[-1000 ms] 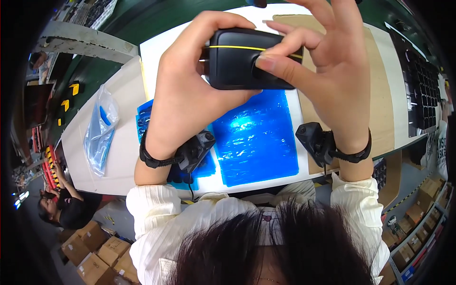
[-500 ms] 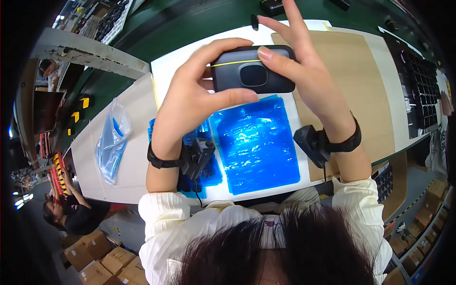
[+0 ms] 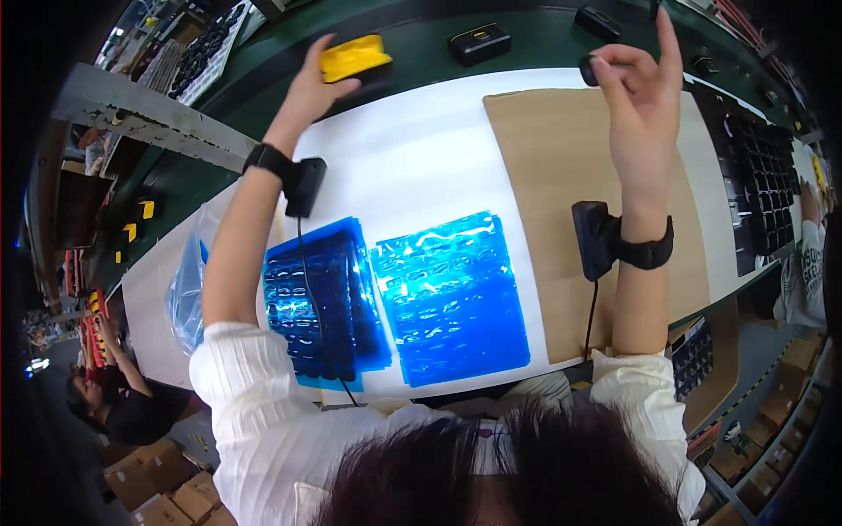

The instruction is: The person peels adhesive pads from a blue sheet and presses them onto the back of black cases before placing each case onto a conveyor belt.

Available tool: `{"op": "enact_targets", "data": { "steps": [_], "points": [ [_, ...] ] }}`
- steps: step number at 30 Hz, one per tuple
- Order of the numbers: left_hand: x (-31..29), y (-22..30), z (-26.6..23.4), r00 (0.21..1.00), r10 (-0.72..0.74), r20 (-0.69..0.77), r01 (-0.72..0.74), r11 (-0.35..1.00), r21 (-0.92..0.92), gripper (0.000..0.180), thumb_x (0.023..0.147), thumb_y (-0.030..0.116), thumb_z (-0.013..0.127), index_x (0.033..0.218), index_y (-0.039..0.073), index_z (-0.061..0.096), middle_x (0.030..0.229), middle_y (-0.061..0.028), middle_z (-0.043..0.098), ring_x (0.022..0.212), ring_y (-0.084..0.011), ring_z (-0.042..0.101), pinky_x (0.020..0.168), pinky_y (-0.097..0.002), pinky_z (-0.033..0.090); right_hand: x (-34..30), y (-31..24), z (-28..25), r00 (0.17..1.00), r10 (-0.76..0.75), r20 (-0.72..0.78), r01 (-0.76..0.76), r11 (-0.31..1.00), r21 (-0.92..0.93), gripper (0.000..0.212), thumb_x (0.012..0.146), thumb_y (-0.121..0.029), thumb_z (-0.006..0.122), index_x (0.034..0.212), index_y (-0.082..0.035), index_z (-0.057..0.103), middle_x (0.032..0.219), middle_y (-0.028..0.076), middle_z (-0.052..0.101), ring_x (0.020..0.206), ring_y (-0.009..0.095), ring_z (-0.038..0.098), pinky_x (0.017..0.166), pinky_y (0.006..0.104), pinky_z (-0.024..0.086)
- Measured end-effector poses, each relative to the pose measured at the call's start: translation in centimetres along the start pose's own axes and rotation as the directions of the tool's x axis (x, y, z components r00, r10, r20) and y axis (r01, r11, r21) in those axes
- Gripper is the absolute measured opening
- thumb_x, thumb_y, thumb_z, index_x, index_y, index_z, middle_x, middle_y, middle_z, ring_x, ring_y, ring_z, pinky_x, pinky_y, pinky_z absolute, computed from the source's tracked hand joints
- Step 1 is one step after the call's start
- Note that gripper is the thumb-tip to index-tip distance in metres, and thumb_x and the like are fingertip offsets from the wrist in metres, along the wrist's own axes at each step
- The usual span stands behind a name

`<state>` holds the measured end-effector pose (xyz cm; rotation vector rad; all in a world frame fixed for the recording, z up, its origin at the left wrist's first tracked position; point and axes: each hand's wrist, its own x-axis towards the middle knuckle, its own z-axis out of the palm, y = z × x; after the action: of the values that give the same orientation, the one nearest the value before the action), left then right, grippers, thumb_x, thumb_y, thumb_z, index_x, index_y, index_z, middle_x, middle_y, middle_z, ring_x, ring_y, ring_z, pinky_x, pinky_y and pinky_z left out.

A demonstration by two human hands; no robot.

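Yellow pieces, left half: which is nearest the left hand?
The yellow piece between the left hand's thumb and fingers; the other three lie farther left, untouched.

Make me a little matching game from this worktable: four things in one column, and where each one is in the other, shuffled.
Things:
1. Yellow piece
2. Small black piece
3. Brown cardboard sheet
4. Plastic bag

Places:
A. Right of the blue plastic sheets
B. Between the thumb and fingers of the left hand
C. Left of the left forearm
D. At the fingertips of the right hand

Right pairs: 1-B, 2-D, 3-A, 4-C
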<state>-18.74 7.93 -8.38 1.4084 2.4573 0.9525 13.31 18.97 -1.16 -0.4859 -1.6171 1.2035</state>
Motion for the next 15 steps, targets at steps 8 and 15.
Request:
{"op": "enact_targets", "data": {
  "steps": [8, 15],
  "points": [
    [3.0, -3.1, -1.8, 0.961, -0.275, 0.024, 0.236, 0.861, 0.45, 0.081, 0.065, 0.024, 0.073, 0.13, 0.018, 0.025, 0.121, -0.0186, 0.041, 0.109, -0.0301, 0.045, 0.091, -0.0337, 0.039, 0.6, -2.2, -0.6, 0.99, 0.09, -0.11, -0.09, 0.996, 0.008, 0.076, 0.07, 0.013, 0.052, 0.133, -0.006, 0.017, 0.077, 0.006, 0.053, 0.066, 0.011, 0.054, 0.062, 0.0196, 0.046],
    [6.2, 7.5, 8.5, 0.954, 0.296, 0.033, -0.291, 0.899, 0.326, 0.076, 0.059, 0.038, 0.072, 0.118, 0.0, 0.042, 0.116, -0.023, 0.044, 0.109, -0.0345, 0.043, 0.092, -0.0357, 0.036, 1.5, 1.0, -0.7, 0.942, -0.297, 0.155, 0.067, 0.619, 0.782, 0.069, 0.07, 0.011, 0.056, 0.129, -0.001, 0.022, 0.072, 0.007, 0.056, 0.068, 0.012, 0.056, 0.066, 0.0217, 0.046]
  ]
}}
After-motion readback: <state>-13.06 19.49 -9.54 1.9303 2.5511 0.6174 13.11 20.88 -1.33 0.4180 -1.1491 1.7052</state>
